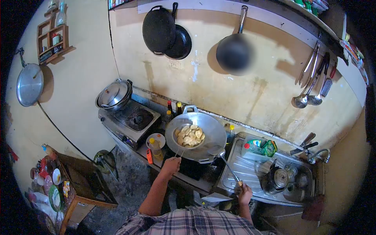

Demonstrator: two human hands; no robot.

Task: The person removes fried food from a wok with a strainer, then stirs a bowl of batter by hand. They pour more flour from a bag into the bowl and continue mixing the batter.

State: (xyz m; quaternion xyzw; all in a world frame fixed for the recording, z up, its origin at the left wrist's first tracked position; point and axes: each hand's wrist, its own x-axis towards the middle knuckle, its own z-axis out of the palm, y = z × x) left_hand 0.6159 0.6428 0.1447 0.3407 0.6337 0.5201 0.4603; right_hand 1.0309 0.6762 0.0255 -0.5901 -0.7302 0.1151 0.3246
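Note:
My left hand point(171, 166) is closed around the thin wire handle of a round strainer point(190, 148). Pale golden fried slices point(190, 135) fill the strainer, which sits over the left part of a large metal wok point(216, 131). In my right hand point(244, 194) is the wooden-ended handle of a long metal spatula point(231, 169). Its head reaches the wok's right front side; I cannot make out its exact shape.
A gas stove point(135, 117) with a lidded pot point(114, 94) stands left. An oil bottle point(155, 148), a white plate point(160, 138) and an orange lighter point(149, 156) lie near the wok. Right is a sink point(250, 170) holding a dark kettle point(273, 179). Pans point(158, 29) hang above.

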